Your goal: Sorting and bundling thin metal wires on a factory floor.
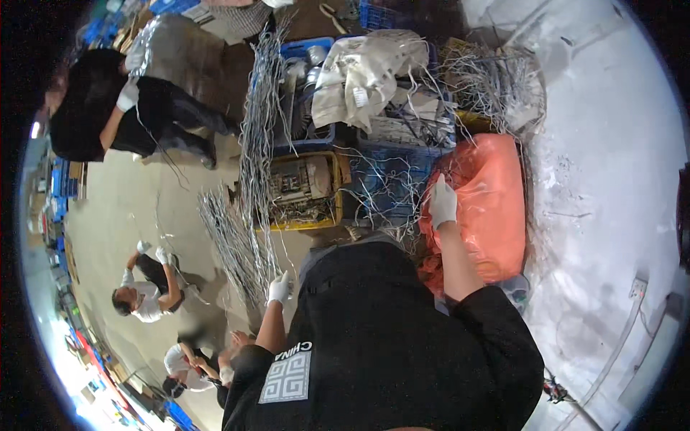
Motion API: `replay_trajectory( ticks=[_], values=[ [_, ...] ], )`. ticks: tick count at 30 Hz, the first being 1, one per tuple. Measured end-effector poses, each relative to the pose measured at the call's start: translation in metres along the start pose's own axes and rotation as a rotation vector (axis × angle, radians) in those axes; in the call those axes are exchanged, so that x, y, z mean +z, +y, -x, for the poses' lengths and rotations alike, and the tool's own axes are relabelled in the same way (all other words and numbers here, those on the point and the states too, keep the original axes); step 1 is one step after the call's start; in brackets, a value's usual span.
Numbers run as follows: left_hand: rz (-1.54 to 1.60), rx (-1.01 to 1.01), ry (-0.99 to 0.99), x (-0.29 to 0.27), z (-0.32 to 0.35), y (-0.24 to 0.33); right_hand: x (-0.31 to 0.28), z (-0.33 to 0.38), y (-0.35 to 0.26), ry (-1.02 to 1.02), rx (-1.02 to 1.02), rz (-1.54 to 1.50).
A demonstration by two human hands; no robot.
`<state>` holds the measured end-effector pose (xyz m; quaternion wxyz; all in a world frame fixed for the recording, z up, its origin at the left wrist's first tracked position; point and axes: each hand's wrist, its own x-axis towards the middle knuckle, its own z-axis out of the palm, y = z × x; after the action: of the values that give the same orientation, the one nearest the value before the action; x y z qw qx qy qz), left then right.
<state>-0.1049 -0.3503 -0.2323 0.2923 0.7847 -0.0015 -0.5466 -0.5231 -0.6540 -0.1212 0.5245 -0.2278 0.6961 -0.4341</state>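
My left hand [279,289], in a white glove, is at the lower end of a long hanging bundle of thin silvery wires [260,144]. Its fingers look closed around a strand, though the grip is small in view. On the right, my other gloved hand, my right hand [443,202], is at the near-left edge of a large red plastic bag [492,208]. The fingers point away from me and seem pressed together on the bag's edge; the fingertips are partly hidden. Beside my left hand, more grey wires [233,244] fan out near the floor.
A yellow crate [338,190] of scrap parts and a blue crate [388,161] with tangled wires stand ahead. A whitish sack [366,72] lies on crates behind. More wires [496,82] pile up near the white wall [604,165]. Several people work at left, one standing [93,100].
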Motion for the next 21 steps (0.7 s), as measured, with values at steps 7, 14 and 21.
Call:
replay_trajectory(
  ticks=[7,14,21],
  values=[
    [-0.076,0.091,-0.082,0.01,-0.004,0.0,-0.027,0.054,-0.002,-0.148,-0.085,0.244],
    [0.06,0.118,-0.023,0.011,0.003,-0.016,-0.015,0.06,-0.079,-0.376,-0.166,0.482],
    [0.24,0.389,0.164,0.028,0.053,0.078,0.05,0.096,-0.192,-0.843,-0.528,0.743]
  ],
)
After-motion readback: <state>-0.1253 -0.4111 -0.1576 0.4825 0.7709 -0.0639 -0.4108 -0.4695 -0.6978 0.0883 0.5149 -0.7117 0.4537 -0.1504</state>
